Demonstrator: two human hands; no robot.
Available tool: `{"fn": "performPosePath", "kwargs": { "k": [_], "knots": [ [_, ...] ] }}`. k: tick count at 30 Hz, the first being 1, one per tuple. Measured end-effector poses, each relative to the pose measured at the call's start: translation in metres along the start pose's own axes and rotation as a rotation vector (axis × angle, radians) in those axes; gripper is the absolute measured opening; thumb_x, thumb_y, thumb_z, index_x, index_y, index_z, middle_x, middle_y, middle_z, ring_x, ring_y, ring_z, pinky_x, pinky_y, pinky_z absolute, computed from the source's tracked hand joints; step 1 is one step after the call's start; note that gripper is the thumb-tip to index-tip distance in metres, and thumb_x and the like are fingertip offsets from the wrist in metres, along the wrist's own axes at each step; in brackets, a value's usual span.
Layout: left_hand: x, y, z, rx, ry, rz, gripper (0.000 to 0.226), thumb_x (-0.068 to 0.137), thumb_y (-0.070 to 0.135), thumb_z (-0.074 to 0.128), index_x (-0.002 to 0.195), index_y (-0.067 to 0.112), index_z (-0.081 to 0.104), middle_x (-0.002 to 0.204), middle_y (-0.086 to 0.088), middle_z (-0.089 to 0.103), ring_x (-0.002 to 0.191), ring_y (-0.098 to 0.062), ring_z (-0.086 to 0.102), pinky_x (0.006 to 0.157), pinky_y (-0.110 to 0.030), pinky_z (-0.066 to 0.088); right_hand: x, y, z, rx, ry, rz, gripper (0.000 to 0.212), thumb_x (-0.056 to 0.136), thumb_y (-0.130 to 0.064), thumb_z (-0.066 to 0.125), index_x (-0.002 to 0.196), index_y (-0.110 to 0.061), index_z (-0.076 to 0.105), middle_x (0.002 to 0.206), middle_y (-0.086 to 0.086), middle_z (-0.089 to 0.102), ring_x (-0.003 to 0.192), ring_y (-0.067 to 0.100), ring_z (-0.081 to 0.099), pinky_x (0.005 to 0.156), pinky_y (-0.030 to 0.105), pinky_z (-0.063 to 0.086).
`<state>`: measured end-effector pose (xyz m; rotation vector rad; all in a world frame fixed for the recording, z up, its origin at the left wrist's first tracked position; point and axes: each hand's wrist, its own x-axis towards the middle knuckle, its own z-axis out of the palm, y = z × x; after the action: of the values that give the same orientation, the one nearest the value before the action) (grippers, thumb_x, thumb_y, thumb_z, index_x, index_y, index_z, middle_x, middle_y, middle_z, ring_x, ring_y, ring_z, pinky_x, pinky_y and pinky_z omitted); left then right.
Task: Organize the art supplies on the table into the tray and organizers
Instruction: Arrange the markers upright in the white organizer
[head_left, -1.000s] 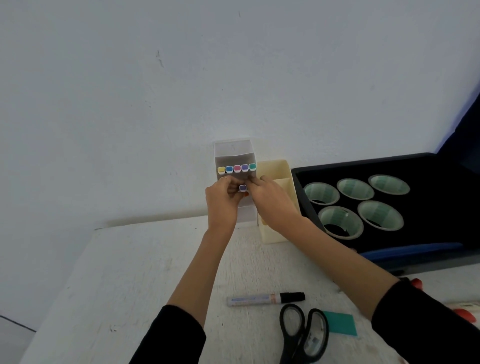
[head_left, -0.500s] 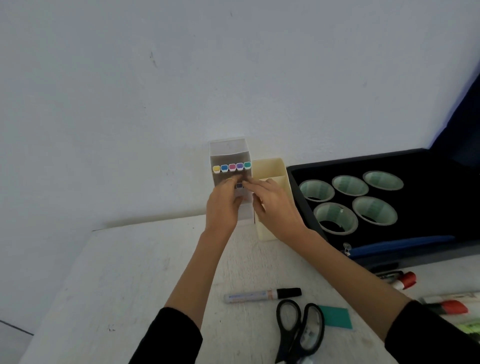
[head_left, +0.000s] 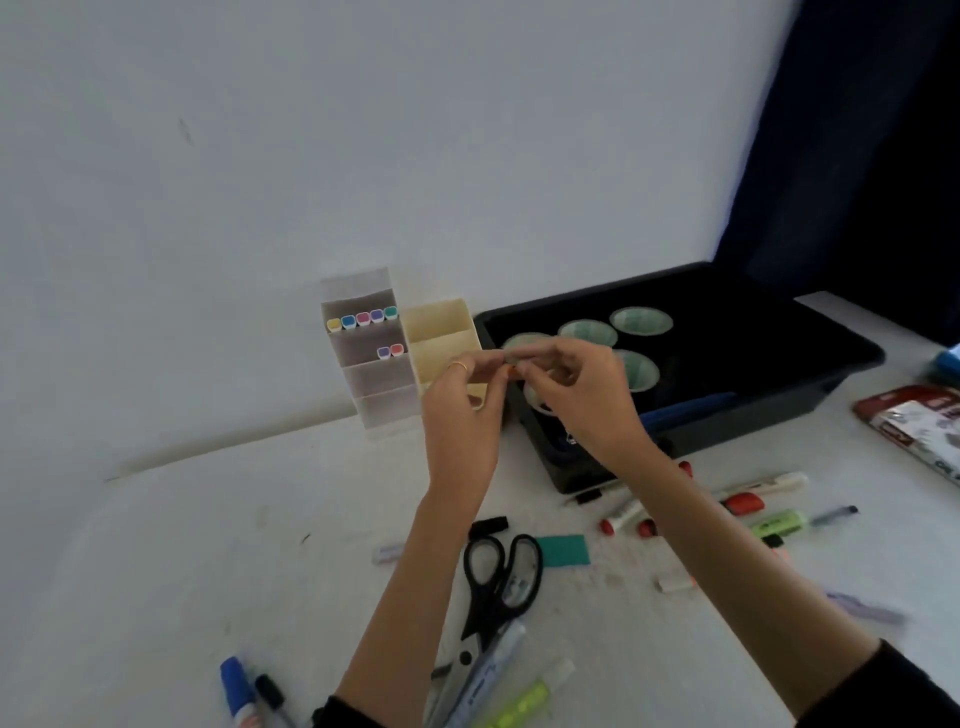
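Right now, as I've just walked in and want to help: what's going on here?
A person is sorting art supplies. The left hand and right hand pinch a small orange-tipped item between them, in front of the cream organizer. The clear organizer holds seven markers, the black tray holds tape rolls, and scissors and several pens lie loose on the table.

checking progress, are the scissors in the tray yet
No, the scissors lie on the white table, outside the black tray.

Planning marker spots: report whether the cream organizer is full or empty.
Cream organizer: the two upper compartments show empty; the left hand hides the lower front.
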<state>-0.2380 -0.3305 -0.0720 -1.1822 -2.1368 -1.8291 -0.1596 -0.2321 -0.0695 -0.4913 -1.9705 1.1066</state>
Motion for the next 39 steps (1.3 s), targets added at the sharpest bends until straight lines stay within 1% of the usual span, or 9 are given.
{"fn": "performPosePath", "kwargs": {
  "k": [5,12,17,22,25,27,32,35,39],
  "knots": [
    [-0.023,0.023,0.038,-0.035,-0.098,0.047,0.012,0.090,0.009,0.059,0.100,0.011,0.067,0.091,0.001,0.068,0.077,0.000,0.060,0.066,-0.007,0.043,-0.021,0.009,-0.066,-0.067,-0.016,0.052,0.012,0.084,-0.012,0.068,0.095,-0.015,0.072,0.078,0.000,0.071,0.066,0.014,0.065,0.063,0.024,0.054],
    [-0.062,0.037,0.088,-0.042,-0.241,0.025,0.013,0.089,0.008,0.060,0.098,0.012,0.068,0.084,0.008,0.064,0.075,0.007,0.057,0.067,-0.006,0.044,-0.054,0.035,-0.144,-0.070,0.001,0.157,0.012,0.086,-0.009,0.066,0.096,-0.011,0.072,0.080,0.001,0.073,0.074,0.010,0.069,0.062,0.019,0.052],
    [-0.088,0.046,0.123,-0.028,-0.354,-0.016,0.013,0.088,0.005,0.061,0.097,0.012,0.068,0.084,0.005,0.064,0.073,0.004,0.058,0.068,-0.006,0.045,-0.072,0.051,-0.185,-0.147,-0.004,0.218,0.010,0.083,-0.008,0.068,0.093,-0.011,0.071,0.079,0.003,0.072,0.059,-0.003,0.062,0.055,0.009,0.045],
    [-0.112,0.048,0.154,0.057,-0.504,-0.097,0.011,0.089,0.011,0.060,0.097,0.016,0.067,0.091,0.008,0.064,0.082,0.000,0.059,0.072,-0.012,0.048,-0.092,0.079,-0.215,-0.306,-0.106,0.324,0.011,0.085,-0.010,0.066,0.092,-0.017,0.070,0.086,-0.001,0.071,0.071,0.005,0.064,0.066,0.017,0.052],
    [-0.124,0.051,0.167,0.084,-0.563,-0.164,0.010,0.091,0.011,0.058,0.092,0.020,0.063,0.083,0.017,0.058,0.077,0.006,0.056,0.064,-0.003,0.043,-0.108,0.092,-0.222,-0.370,-0.188,0.364,0.012,0.084,-0.011,0.067,0.093,-0.018,0.071,0.090,-0.002,0.070,0.076,0.006,0.064,0.067,0.018,0.053],
    [-0.128,0.051,0.172,0.085,-0.577,-0.188,0.011,0.091,0.009,0.057,0.092,0.019,0.063,0.081,0.016,0.059,0.075,0.007,0.055,0.060,-0.001,0.042,-0.118,0.094,-0.219,-0.374,-0.241,0.343,0.014,0.083,-0.009,0.068,0.093,-0.019,0.072,0.092,-0.001,0.069,0.077,0.007,0.063,0.067,0.019,0.054],
    [-0.130,0.047,0.179,0.094,-0.579,-0.183,0.017,0.088,0.000,0.057,0.093,0.014,0.067,0.082,0.015,0.062,0.075,0.007,0.058,0.069,-0.001,0.044,-0.136,0.094,-0.211,-0.424,-0.404,0.314,0.022,0.079,-0.019,0.073,0.101,-0.019,0.070,0.089,-0.015,0.054,0.078,0.006,0.052,0.071,0.017,0.049],
    [-0.131,0.045,0.180,0.107,-0.557,-0.182,0.017,0.088,0.002,0.059,0.092,0.018,0.066,0.080,0.021,0.060,0.077,0.011,0.057,0.077,-0.006,0.047,-0.139,0.100,-0.205,-0.517,-0.410,0.312,0.026,0.078,-0.027,0.074,0.102,-0.020,0.068,0.096,-0.007,0.050,0.083,0.009,0.052,0.072,0.019,0.050],
    [-0.133,0.039,0.180,0.138,-0.524,-0.220,0.013,0.089,0.006,0.059,0.096,0.014,0.067,0.085,0.017,0.062,0.080,0.006,0.057,0.068,0.000,0.043,-0.141,0.103,-0.201,-0.547,-0.413,0.257,0.022,0.081,-0.026,0.071,0.100,-0.016,0.068,0.095,-0.008,0.048,0.082,0.006,0.050,0.066,0.009,0.042]
  ]
}}
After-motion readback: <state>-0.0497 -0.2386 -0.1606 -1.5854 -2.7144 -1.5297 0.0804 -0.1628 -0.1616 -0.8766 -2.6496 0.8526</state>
